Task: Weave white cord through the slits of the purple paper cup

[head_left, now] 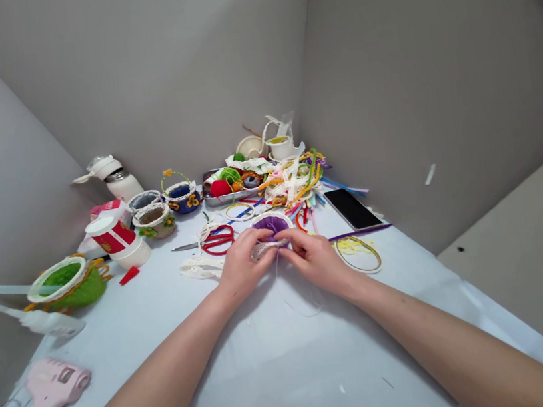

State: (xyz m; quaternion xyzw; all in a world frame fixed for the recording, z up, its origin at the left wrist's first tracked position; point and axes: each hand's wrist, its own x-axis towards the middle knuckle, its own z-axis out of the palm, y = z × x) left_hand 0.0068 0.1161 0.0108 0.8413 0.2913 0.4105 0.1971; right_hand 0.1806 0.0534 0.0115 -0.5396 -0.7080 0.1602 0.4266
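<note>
Between my hands is a small cup-shaped basket (278, 220) with a purple inside and a white rim. My left hand (245, 261) is closed at its near left side, with white lace trim (262, 250) under the fingertips. Thumb and forefinger of my right hand (315, 252) pinch the near right edge, close to the left fingertips. A thin pale thread (277, 269) hangs below them. The basket's lower part is hidden by the fingers. More lace (202, 268) trails on the table to the left, below red-handled scissors (218, 239).
Small yarn-covered baskets (155, 221), paper cups (118, 242), a green basket (78, 288), a glue bottle (56, 321) and a pink glue gun (51, 396) stand left. Behind are a yarn tray (230, 198) and colourful pipe cleaners (299, 183). At right lie a phone (352, 208) and a hoop (377, 257).
</note>
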